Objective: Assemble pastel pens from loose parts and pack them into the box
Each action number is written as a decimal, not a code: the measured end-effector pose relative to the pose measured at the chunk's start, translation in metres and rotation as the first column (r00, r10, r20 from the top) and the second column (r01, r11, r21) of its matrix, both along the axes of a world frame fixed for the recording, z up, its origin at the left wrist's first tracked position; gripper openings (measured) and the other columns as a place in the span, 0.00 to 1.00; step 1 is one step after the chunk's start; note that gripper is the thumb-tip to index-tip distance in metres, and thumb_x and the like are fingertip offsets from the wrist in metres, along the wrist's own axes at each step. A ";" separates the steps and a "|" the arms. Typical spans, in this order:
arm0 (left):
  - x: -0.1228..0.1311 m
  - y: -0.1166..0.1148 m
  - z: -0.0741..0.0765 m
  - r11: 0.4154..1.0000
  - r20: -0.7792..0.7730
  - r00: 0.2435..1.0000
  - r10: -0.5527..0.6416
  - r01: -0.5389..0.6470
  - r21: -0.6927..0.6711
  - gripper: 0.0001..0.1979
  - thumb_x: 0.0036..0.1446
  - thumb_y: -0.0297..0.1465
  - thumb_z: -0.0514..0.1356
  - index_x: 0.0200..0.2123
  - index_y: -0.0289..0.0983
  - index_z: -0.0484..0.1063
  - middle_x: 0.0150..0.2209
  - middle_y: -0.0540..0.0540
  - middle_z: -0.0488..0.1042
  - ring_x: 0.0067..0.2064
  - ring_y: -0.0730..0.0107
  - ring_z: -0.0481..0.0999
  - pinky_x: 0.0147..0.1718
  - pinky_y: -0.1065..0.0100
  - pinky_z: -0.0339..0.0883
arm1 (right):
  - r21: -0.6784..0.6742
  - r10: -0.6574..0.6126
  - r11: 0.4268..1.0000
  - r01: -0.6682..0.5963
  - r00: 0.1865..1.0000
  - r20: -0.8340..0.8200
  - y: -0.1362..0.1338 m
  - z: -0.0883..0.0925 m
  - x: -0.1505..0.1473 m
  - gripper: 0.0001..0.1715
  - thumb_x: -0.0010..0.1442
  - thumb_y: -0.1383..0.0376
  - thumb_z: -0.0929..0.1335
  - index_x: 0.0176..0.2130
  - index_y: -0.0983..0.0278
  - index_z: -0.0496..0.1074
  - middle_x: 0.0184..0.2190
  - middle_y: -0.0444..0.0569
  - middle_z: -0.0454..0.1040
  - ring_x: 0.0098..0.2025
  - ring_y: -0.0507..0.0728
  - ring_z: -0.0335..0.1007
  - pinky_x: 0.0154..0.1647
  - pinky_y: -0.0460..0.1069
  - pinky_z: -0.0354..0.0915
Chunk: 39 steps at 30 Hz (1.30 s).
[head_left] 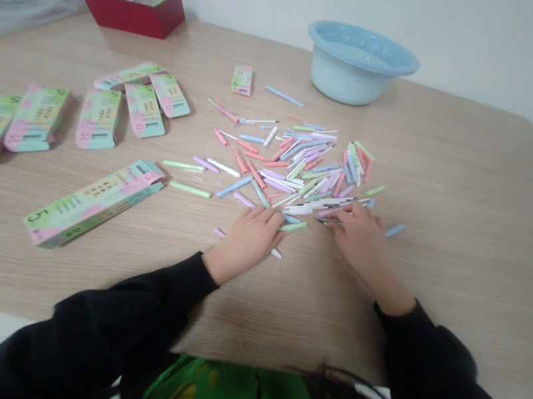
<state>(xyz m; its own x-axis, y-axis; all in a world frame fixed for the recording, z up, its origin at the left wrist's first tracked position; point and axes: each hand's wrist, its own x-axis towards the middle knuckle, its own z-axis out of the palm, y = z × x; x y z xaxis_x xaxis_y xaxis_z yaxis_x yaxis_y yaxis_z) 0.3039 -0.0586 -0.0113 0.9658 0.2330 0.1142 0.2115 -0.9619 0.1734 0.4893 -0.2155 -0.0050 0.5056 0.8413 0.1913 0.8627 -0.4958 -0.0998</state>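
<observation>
A loose heap of pastel pens (297, 160) in pink, blue, green, purple and white lies spread on the wooden table (471, 212). My left hand (248, 237) rests palm down at the heap's near edge, fingers curled over a few pens, with a white pen poking out beneath it. My right hand (359, 234) lies at the heap's near right edge, its fingertips pinched on a pen among the white ones. A long pastel pen box (94, 199) lies to the left of my left hand.
Several flat pastel boxes (100, 116) lie at the left of the table. A small box (242, 80) sits behind the heap. A light blue basin (359, 62) stands at the back, a red tray (135, 7) with plastic bags at back left.
</observation>
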 end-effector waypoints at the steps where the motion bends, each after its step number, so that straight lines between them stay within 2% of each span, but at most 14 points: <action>1: 0.000 0.000 -0.002 1.000 0.009 1.000 0.001 -0.001 0.005 0.10 0.71 0.33 0.55 0.46 0.34 0.72 0.45 0.39 0.78 0.49 0.52 0.76 0.50 0.55 0.67 | 0.004 -0.008 1.000 0.008 1.000 -0.012 0.003 -0.001 0.002 0.14 0.68 0.67 0.65 0.45 0.62 0.81 0.45 0.56 0.75 0.51 0.67 0.70 0.48 0.59 0.57; 12: 0.001 0.007 -0.006 1.000 0.106 0.994 0.005 -0.003 -0.020 0.09 0.70 0.32 0.56 0.45 0.33 0.73 0.45 0.35 0.78 0.48 0.47 0.75 0.47 0.52 0.66 | 0.098 -0.037 0.994 0.048 0.993 -0.110 0.016 -0.019 0.012 0.07 0.65 0.67 0.68 0.37 0.64 0.79 0.44 0.56 0.75 0.50 0.68 0.71 0.50 0.61 0.59; 16: 0.001 0.014 -0.004 0.994 0.165 0.986 0.011 0.007 -0.105 0.10 0.71 0.32 0.54 0.47 0.34 0.72 0.47 0.35 0.78 0.49 0.49 0.75 0.48 0.54 0.66 | 0.181 -0.008 0.983 0.030 0.993 -0.118 0.015 -0.011 0.009 0.08 0.65 0.66 0.67 0.39 0.64 0.78 0.47 0.58 0.75 0.53 0.70 0.69 0.53 0.64 0.57; 19: 0.000 0.021 -0.003 0.981 0.201 0.980 0.002 0.037 -0.190 0.10 0.72 0.32 0.53 0.50 0.36 0.71 0.48 0.37 0.79 0.49 0.52 0.75 0.50 0.55 0.66 | 0.343 0.080 0.939 0.004 0.970 -0.231 0.012 0.001 0.004 0.06 0.65 0.64 0.68 0.37 0.63 0.75 0.39 0.54 0.77 0.45 0.65 0.72 0.49 0.60 0.62; 22: -0.003 0.024 -0.001 0.957 0.220 0.976 -0.008 0.071 -0.281 0.10 0.72 0.33 0.52 0.50 0.37 0.70 0.44 0.40 0.80 0.45 0.55 0.77 0.47 0.58 0.68 | 0.460 0.210 0.887 0.029 0.864 -0.458 0.009 0.014 -0.007 0.07 0.66 0.61 0.68 0.38 0.61 0.75 0.29 0.46 0.75 0.32 0.57 0.72 0.38 0.53 0.66; 26: -0.009 0.025 0.009 0.908 0.238 0.971 0.006 0.094 -0.409 0.11 0.72 0.32 0.49 0.49 0.37 0.69 0.38 0.45 0.77 0.40 0.61 0.76 0.41 0.64 0.68 | 0.560 0.335 0.818 0.130 0.684 -0.648 0.006 0.023 -0.017 0.13 0.66 0.61 0.67 0.48 0.60 0.76 0.28 0.43 0.73 0.29 0.54 0.70 0.33 0.50 0.67; 28: -0.015 0.026 0.018 0.827 0.251 0.967 0.051 0.100 -0.553 0.11 0.72 0.31 0.47 0.48 0.37 0.68 0.34 0.48 0.74 0.36 0.65 0.74 0.39 0.66 0.67 | 0.567 0.325 0.805 0.177 0.668 -0.670 0.003 0.022 -0.011 0.13 0.66 0.61 0.67 0.47 0.61 0.78 0.27 0.43 0.72 0.28 0.53 0.68 0.32 0.49 0.66; 31: -0.025 0.031 0.032 0.615 0.281 0.947 0.155 0.130 -0.778 0.10 0.71 0.32 0.49 0.43 0.38 0.70 0.30 0.51 0.67 0.33 0.68 0.68 0.38 0.68 0.63 | 0.558 0.319 0.776 0.295 0.579 -0.750 -0.002 0.018 0.005 0.10 0.62 0.58 0.71 0.40 0.61 0.77 0.25 0.42 0.72 0.25 0.52 0.65 0.28 0.49 0.64; 33: -0.030 0.033 0.039 0.403 0.298 0.923 0.244 0.183 -0.897 0.07 0.68 0.34 0.55 0.39 0.38 0.70 0.30 0.51 0.65 0.33 0.69 0.65 0.35 0.68 0.61 | 0.549 0.342 0.754 0.360 0.499 -0.796 -0.004 0.016 0.010 0.12 0.60 0.55 0.73 0.37 0.60 0.75 0.26 0.42 0.74 0.25 0.52 0.66 0.28 0.49 0.64; 35: -0.034 0.033 0.042 0.117 0.273 0.899 0.343 0.247 -0.962 0.06 0.61 0.34 0.62 0.35 0.39 0.69 0.30 0.52 0.63 0.31 0.70 0.63 0.32 0.69 0.59 | 0.554 0.369 0.753 0.356 0.469 -0.802 -0.002 0.018 0.007 0.13 0.61 0.53 0.74 0.35 0.60 0.74 0.28 0.44 0.77 0.28 0.53 0.69 0.32 0.50 0.65; 36: -0.035 0.031 0.042 0.005 0.250 0.891 0.380 0.268 -0.963 0.08 0.58 0.33 0.64 0.33 0.39 0.67 0.29 0.53 0.62 0.30 0.71 0.62 0.31 0.69 0.58 | 0.568 0.396 0.756 0.325 0.463 -0.793 0.000 0.020 0.001 0.13 0.61 0.54 0.74 0.34 0.60 0.75 0.30 0.45 0.78 0.32 0.54 0.71 0.36 0.50 0.66; 37: -0.035 0.029 0.041 -0.055 0.230 0.887 0.400 0.273 -0.960 0.11 0.56 0.33 0.66 0.30 0.39 0.65 0.27 0.54 0.61 0.29 0.71 0.61 0.30 0.69 0.57 | 0.590 0.437 0.754 0.288 0.450 -0.779 0.003 0.023 -0.007 0.12 0.62 0.54 0.74 0.34 0.60 0.76 0.32 0.46 0.78 0.36 0.55 0.72 0.39 0.50 0.66; 38: -0.035 0.026 0.040 -0.062 0.214 0.889 0.405 0.260 -0.964 0.14 0.56 0.34 0.67 0.27 0.39 0.63 0.25 0.54 0.60 0.28 0.72 0.59 0.29 0.70 0.56 | 0.619 0.489 0.743 0.253 0.426 -0.761 0.006 0.026 -0.016 0.11 0.62 0.55 0.74 0.33 0.59 0.77 0.34 0.46 0.78 0.39 0.55 0.72 0.41 0.51 0.66; 39: -0.035 0.022 0.039 -0.033 0.198 0.899 0.391 0.229 -0.973 0.18 0.57 0.36 0.67 0.24 0.39 0.61 0.23 0.55 0.58 0.27 0.73 0.58 0.28 0.70 0.54 | 0.648 0.541 0.727 0.228 0.391 -0.744 0.010 0.028 -0.027 0.09 0.62 0.57 0.75 0.34 0.58 0.78 0.35 0.45 0.77 0.40 0.55 0.71 0.41 0.50 0.66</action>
